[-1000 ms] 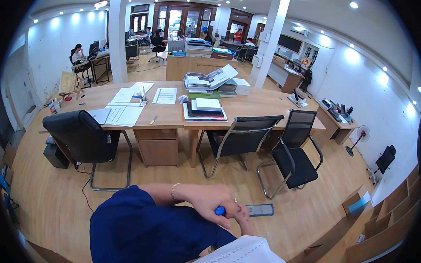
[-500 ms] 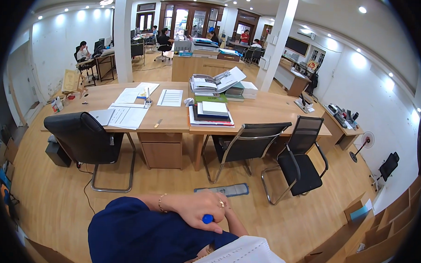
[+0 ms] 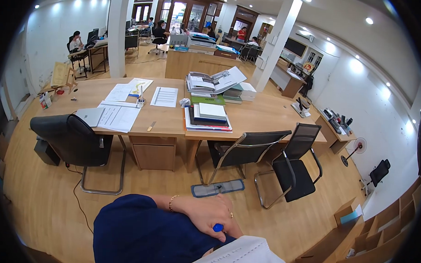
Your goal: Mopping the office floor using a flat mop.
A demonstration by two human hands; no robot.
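Observation:
My left hand (image 3: 206, 214), with a gold bracelet at the wrist and a navy sleeve behind it, is closed around the top of a mop handle (image 3: 218, 228). The handle's rounded blue end pokes out beside the thumb; the hand hides the pole below. On the floor beyond lies the flat mop head (image 3: 217, 188), grey with a blue border, close to the feet of a black chair. Of my right arm (image 3: 235, 229) only a strip of bare forearm shows, passing behind the left hand. My right hand's fingers are hidden there.
Two black metal-framed chairs (image 3: 249, 149) (image 3: 294, 178) and a black padded chair (image 3: 73, 138) stand along the long wooden desk (image 3: 166, 123), which bears papers and stacked books. A cable (image 3: 79, 192) trails over the floor at left. Wooden shelving (image 3: 378, 234) fills the lower right.
The room has shifted slightly left in view. My left hand and the blue handle end sit a little lower and farther right, and the mop head shows slightly more tilted.

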